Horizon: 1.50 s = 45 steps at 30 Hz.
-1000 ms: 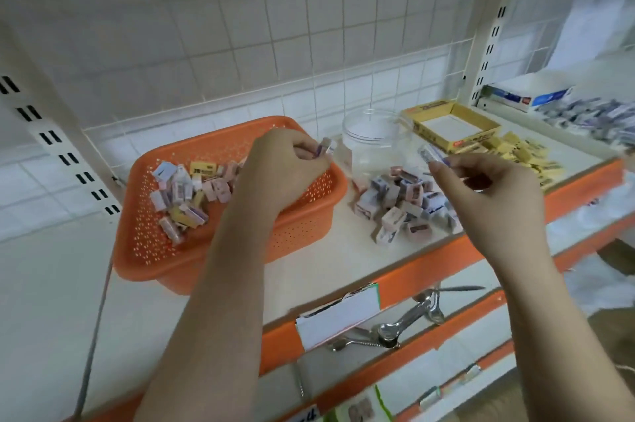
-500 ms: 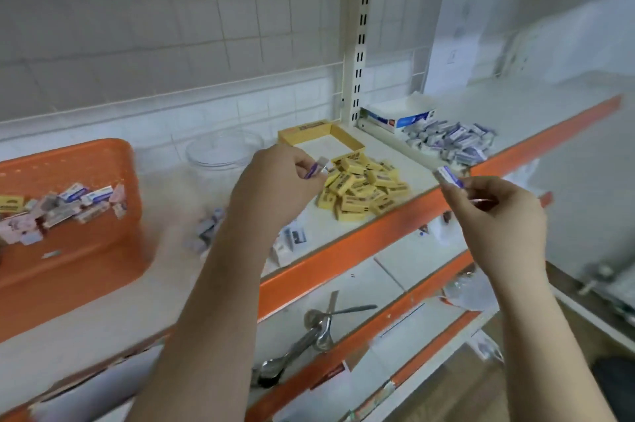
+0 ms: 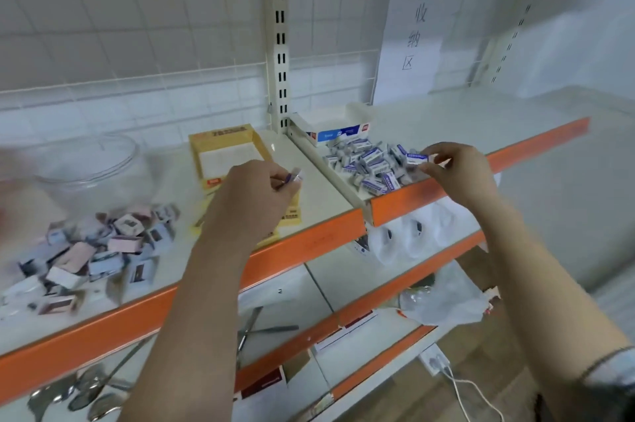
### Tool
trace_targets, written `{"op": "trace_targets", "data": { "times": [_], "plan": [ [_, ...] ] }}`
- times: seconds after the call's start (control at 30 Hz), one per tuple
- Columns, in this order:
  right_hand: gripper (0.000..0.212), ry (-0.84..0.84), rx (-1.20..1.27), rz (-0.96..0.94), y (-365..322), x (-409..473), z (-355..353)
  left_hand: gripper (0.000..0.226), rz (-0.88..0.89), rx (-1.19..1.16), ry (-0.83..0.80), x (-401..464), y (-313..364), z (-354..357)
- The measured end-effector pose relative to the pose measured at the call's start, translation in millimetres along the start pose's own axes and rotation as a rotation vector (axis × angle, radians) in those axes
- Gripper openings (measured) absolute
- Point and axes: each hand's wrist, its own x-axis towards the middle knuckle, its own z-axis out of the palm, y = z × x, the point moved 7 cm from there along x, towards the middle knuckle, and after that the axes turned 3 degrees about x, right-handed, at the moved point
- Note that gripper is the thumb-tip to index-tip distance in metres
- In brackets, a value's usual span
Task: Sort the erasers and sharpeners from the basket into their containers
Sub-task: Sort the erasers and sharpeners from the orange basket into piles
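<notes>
A: While the view has swung right since half a second ago, the orange basket has left frame. Right hand (image 3: 457, 172)?

B: At 2 o'clock, over the blue-and-white eraser pile (image 3: 366, 163), pinching one eraser (image 3: 416, 158) just above its right edge; earlier it was short of the pile.

A: Left hand (image 3: 257, 194)?

B: Centre, pinching a purple-banded eraser (image 3: 292, 178) over the yellow box (image 3: 226, 153). Sharpener pile (image 3: 99, 249) at 9 o'clock, glass jar (image 3: 86, 167) behind.
</notes>
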Motion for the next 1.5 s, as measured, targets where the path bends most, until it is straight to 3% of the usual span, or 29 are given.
{"op": "trace_targets", "data": {
  "times": [0.2,0.53,0.73,0.93,1.03,1.17,1.23,1.5],
  "plan": [
    [0.014,-0.195,-0.034,-0.09,10,20,16,0.026,0.033,0.061,-0.029,39,3,15],
    [0.027,-0.267,-0.152,-0.065,19,28,12,0.021,0.136,0.048,-0.128,111,33,51],
    [0.021,-0.101,-0.187,-0.114,-4,30,4,0.021,0.196,0.077,-0.265,161,60,94],
    [0.016,0.132,-0.053,-0.078,-16,19,-7,0.024,0.264,0.244,-0.414,184,77,136],
    [0.015,0.169,0.01,-0.042,-14,11,-9,0.026,0.259,0.28,-0.449,183,78,147],
    [0.015,0.156,0.032,-0.025,-14,3,-9,0.027,0.207,0.199,-0.388,177,80,136],
    [0.015,0.137,0.035,-0.031,-18,-1,-7,0.039,0.186,0.157,-0.326,174,76,124],
    [0.018,0.079,0.136,-0.132,-69,-29,11,0.026,0.105,0.09,-0.157,118,45,53]
  ]
}}
